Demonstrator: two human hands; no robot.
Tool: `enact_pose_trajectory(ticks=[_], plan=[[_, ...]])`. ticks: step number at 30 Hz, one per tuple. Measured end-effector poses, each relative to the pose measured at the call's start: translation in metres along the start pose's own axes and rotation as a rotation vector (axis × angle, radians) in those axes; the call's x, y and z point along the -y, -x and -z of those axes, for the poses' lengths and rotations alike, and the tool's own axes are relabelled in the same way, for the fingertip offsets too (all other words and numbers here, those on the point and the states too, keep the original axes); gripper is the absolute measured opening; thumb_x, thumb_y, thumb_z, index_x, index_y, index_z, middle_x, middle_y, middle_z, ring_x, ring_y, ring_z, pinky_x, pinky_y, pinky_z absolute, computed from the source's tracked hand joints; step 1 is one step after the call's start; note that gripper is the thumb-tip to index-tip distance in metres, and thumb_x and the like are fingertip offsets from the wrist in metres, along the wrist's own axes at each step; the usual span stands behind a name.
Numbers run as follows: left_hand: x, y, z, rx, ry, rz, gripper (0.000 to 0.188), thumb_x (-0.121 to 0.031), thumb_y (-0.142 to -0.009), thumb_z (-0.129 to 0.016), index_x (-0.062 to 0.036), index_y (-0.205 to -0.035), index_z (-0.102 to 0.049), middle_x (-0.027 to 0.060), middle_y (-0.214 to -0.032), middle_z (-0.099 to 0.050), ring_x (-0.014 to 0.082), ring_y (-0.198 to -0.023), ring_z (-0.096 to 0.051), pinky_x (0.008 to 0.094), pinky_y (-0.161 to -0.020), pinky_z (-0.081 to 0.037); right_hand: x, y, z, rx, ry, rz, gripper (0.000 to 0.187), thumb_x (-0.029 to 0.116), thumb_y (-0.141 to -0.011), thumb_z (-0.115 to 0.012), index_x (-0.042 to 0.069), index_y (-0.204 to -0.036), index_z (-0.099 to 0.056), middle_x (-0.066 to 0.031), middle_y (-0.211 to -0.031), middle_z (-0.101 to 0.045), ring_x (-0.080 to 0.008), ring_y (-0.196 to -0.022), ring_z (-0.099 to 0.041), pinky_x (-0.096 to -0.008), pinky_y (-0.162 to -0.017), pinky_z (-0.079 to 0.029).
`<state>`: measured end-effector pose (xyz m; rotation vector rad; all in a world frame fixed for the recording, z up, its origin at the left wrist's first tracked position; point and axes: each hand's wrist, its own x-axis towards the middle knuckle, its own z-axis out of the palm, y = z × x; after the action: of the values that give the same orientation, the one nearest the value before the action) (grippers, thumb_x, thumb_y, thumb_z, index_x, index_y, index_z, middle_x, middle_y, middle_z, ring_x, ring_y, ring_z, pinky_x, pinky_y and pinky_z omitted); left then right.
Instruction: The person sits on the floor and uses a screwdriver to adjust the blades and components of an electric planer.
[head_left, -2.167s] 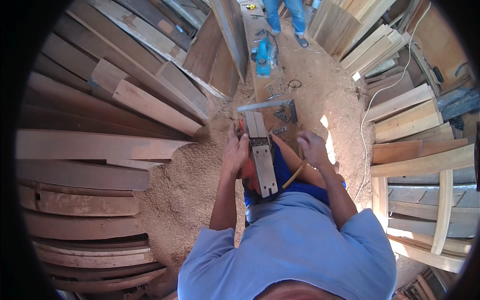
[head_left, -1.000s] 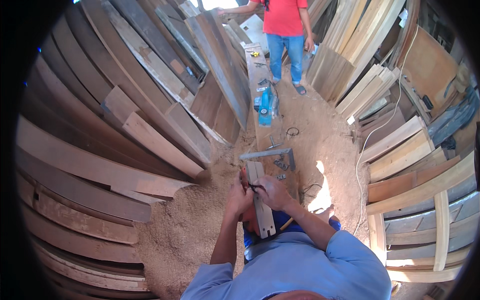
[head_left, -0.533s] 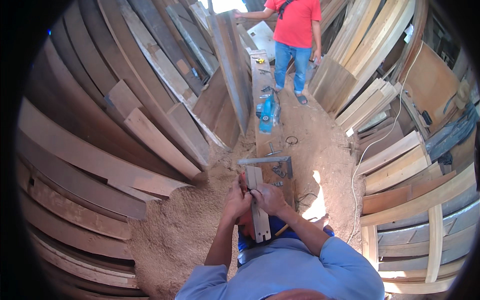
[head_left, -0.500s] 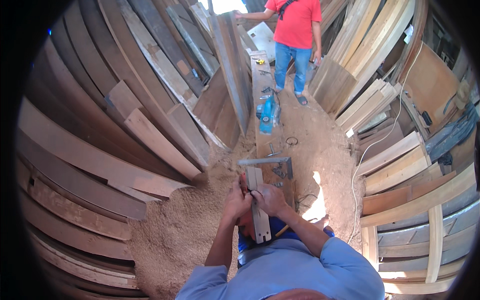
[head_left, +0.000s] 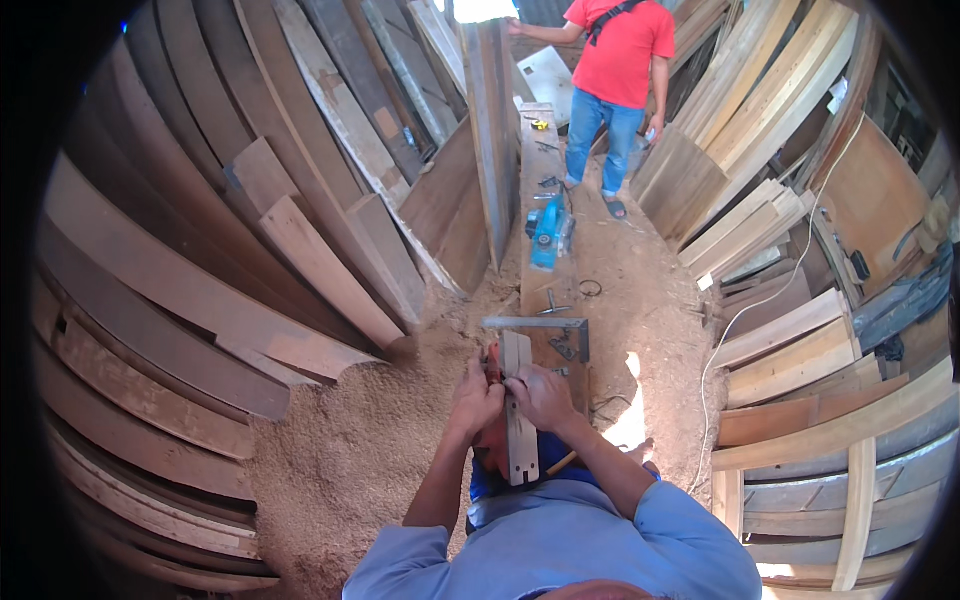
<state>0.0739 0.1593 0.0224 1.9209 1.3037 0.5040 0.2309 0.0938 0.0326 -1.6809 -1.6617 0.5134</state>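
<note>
An electric planer (head_left: 520, 445) with an orange-red body lies in my lap, its long pale metal sole facing up. My left hand (head_left: 477, 402) is closed round the planer's left side near its middle. My right hand (head_left: 543, 398) is curled over the middle of the sole, fingers pinched near the blade slot; a small dark thing shows between the two thumbs, too small to name. Just beyond the planer lies a metal try square (head_left: 583, 335), with small dark metal parts (head_left: 563, 346) beside it on the plank.
On the narrow plank bench (head_left: 538, 292) ahead sit a blue electric planer (head_left: 547, 235), a T-shaped tool (head_left: 553, 303) and a yellow tape measure (head_left: 540, 125). A person in a red shirt (head_left: 622, 60) steadies an upright board (head_left: 492, 140). Sawdust (head_left: 340, 470), stacked boards and a white cord (head_left: 765, 300) surround me.
The whole view has shifted slightly, so the surroundings sit further right in the picture. Both hands stay at the planer's middle with little visible movement.
</note>
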Motion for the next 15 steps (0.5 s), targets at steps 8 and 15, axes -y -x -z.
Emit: enact_pose_trajectory(ticks=[8, 15], plan=[[0.013, -0.006, -0.009, -0.011, 0.100, -0.048, 0.070, -0.016, -0.088, -0.053, 0.0029, -0.149, -0.024, 0.0276, -0.124, -0.061, 0.0399, -0.118, -0.059, 0.0437, -0.103, -0.044, -0.003, 0.001, -0.001, -0.012, 0.016, 0.023, 0.022, 0.023, -0.092, -0.059, 0.002, -0.089, -0.064, -0.0193, -0.089, -0.064, -0.0393, -0.089, -0.063, -0.0477, -0.078, -0.049], [0.012, -0.003, -0.010, -0.027, 0.091, -0.049, 0.066, -0.022, -0.095, -0.053, 0.0029, -0.149, -0.024, 0.0261, -0.121, -0.063, 0.0388, -0.112, -0.062, 0.0422, -0.100, -0.046, -0.004, 0.007, -0.001, -0.116, -0.031, 0.165, 0.023, 0.024, -0.094, -0.056, 0.003, -0.091, -0.061, -0.0211, -0.088, -0.064, -0.0410, -0.088, -0.063, -0.0497, -0.079, -0.050]])
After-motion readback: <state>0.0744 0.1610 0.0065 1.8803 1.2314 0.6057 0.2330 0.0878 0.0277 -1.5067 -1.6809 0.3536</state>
